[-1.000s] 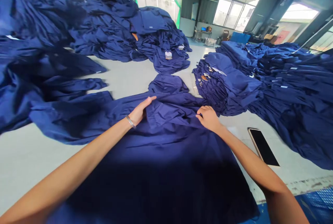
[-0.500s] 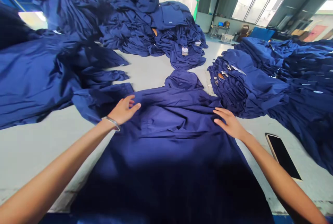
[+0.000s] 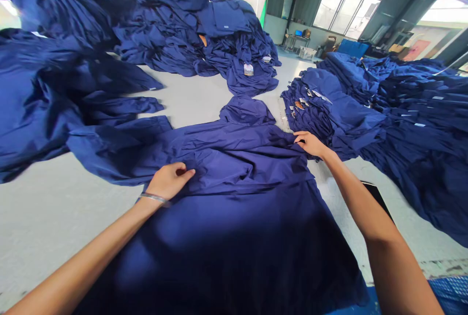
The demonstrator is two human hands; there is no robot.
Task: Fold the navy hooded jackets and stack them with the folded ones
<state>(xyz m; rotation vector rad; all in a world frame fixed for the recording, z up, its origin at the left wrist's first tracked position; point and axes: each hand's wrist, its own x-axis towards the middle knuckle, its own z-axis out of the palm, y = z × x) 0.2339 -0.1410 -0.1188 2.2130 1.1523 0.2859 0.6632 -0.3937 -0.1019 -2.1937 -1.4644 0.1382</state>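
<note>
A dark blue hooded jacket point(image 3: 237, 217) lies spread on the pale table, its hood point(image 3: 247, 110) at the far end. One sleeve is folded across the body, and the other sleeve point(image 3: 117, 149) stretches out to the left. My left hand point(image 3: 171, 181), with a bracelet at the wrist, pinches cloth near the left end of the folded sleeve. At the jacket's right shoulder edge, my right hand point(image 3: 310, 144) has its thumb and fingers closed on the fabric. The fingertips of both hands are partly hidden.
A large heap of blue garments point(image 3: 204, 32) rises behind the jacket. A stack of garments with tags point(image 3: 329, 105) sits to the right, more cloth point(image 3: 32, 100) to the left. A phone point(image 3: 378, 198) lies partly behind my right forearm on the table point(image 3: 44, 227).
Both hands were open above the jacket and are now closed on its cloth. My left hand moved nearer to me, my right hand farther toward the shoulder. The view shifted right.
</note>
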